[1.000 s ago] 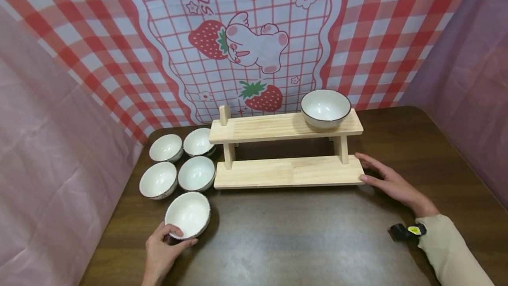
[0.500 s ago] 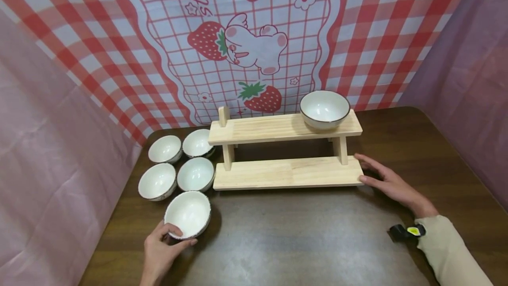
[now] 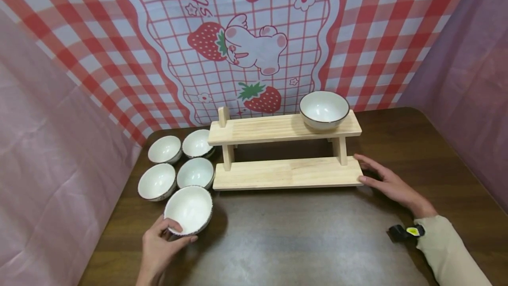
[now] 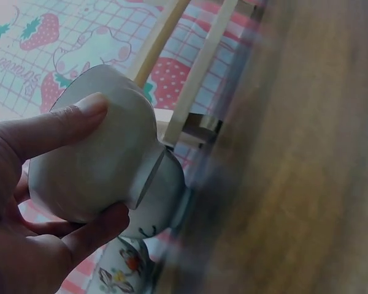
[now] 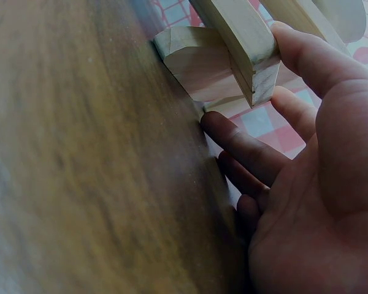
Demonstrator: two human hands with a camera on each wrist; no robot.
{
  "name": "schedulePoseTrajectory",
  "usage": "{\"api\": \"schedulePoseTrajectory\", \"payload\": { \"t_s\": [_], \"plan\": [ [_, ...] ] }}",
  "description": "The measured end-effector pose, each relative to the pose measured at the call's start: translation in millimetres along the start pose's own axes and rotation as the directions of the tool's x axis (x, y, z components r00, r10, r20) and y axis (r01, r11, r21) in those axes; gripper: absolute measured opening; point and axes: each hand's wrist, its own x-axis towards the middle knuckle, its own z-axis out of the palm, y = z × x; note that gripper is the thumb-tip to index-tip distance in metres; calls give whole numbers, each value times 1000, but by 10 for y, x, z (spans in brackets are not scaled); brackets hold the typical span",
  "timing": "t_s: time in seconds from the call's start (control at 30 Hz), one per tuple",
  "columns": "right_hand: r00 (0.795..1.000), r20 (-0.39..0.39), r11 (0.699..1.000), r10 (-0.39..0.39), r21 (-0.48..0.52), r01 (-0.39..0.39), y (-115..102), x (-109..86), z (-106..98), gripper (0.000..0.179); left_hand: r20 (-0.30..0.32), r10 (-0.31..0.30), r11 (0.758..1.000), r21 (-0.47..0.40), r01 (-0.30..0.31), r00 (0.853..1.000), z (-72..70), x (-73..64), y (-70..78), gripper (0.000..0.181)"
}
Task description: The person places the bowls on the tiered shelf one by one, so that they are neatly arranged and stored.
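Note:
My left hand (image 3: 160,244) grips a white bowl (image 3: 190,211) with a dark rim by its near side, fingers inside the rim and thumb outside. In the left wrist view this bowl (image 4: 104,147) is clear of the table, its foot ring showing. Right behind it stand several similar bowls (image 3: 196,173) at the table's left. My right hand (image 3: 390,184) touches the right end of a two-tier wooden shelf (image 3: 285,173), its fingers loosely extended. The right wrist view shows the thumb and a fingertip against the plank's end (image 5: 264,79). Another bowl (image 3: 324,108) sits on the upper tier's right.
The brown wooden table (image 3: 285,242) stretches in front of the shelf. Behind stands a red-checked strawberry cloth (image 3: 254,47). Pink curtains (image 3: 51,167) close off the sides. One bowl (image 3: 198,142) at the back is close to the shelf's left end.
My left hand has raised the bowl a little off the table, and its shadow has spread to the right. The right hand has stayed at the shelf's end.

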Motion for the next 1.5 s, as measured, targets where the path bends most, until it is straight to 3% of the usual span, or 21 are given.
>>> {"api": "schedulePoseTrajectory", "payload": {
  "t_s": [0.2, 0.4, 0.67, 1.07, 1.5],
  "plan": [
    [1000, 0, 1000, 4, 0, -4, 8, -4, -1, 63, 11, 61, 998, -1, -61, 998, 10, 33, 77, 41],
    [1000, 5, 1000, 9, 13, -9, 3, -7, -6, 64, 21, 65, 998, -1, -65, 998, 33, 58, 165, 41],
    [1000, 8, 999, 22, 31, -22, 10, -15, -26, 65, 19, 117, 993, -30, -117, 993, 61, 124, 320, 41],
    [1000, 17, 999, 15, 34, -15, 4, 8, -7, 64, 38, 107, 994, -29, -106, 994, 79, 209, 502, 40],
    [1000, 4, 1000, 2, 28, -2, 7, 2, -1, 64, 98, 170, 985, -12, -170, 981, 99, 390, 737, 39]
  ]
}}
